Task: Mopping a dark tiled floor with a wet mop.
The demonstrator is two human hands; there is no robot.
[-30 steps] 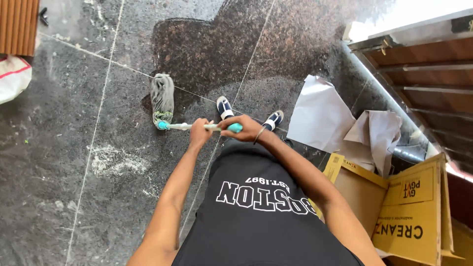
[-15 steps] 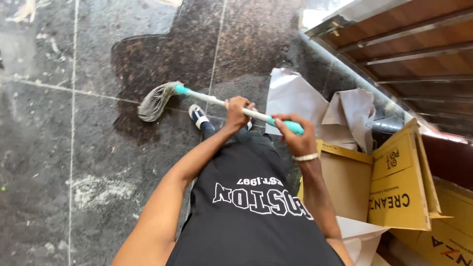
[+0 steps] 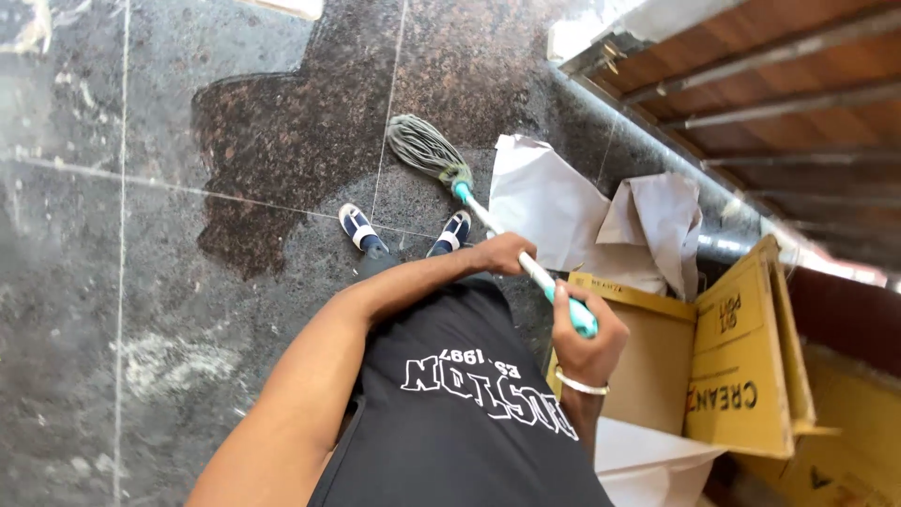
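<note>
One mop (image 3: 488, 221) is in both hands, its shaft running on a slant from lower right to upper left. The right hand (image 3: 587, 343) is wrapped closed around the teal grip at the top end of the handle, with a single metal bangle (image 3: 580, 384) on that wrist. The left hand (image 3: 502, 253) is closed around the white shaft further down, well apart from the right one. The grey string mop head (image 3: 424, 147) lies spread on the floor (image 3: 113, 282), joined to the shaft by a teal collar, and sits just beside the edge of a crumpled white paper sheet (image 3: 544, 202). A second crumpled sheet (image 3: 662, 221) lies to the right of the first, so two sheets of paper can be counted, touching each other. Two feet in dark blue shoes with white bands stand on the polished dark stone: the left shoe (image 3: 357, 228) and the right shoe (image 3: 453, 232), both just below the mop head. One large darker patch (image 3: 272, 141), wet-looking, spreads across the stone tiles to the left of the mop head, crossed by pale grout lines. To the right of the person stand yellow cardboard boxes (image 3: 741, 366) with open flaps; at least two can be told, one behind the other. A metal railing (image 3: 713, 103) with brown steps behind it runs along the upper right.
</note>
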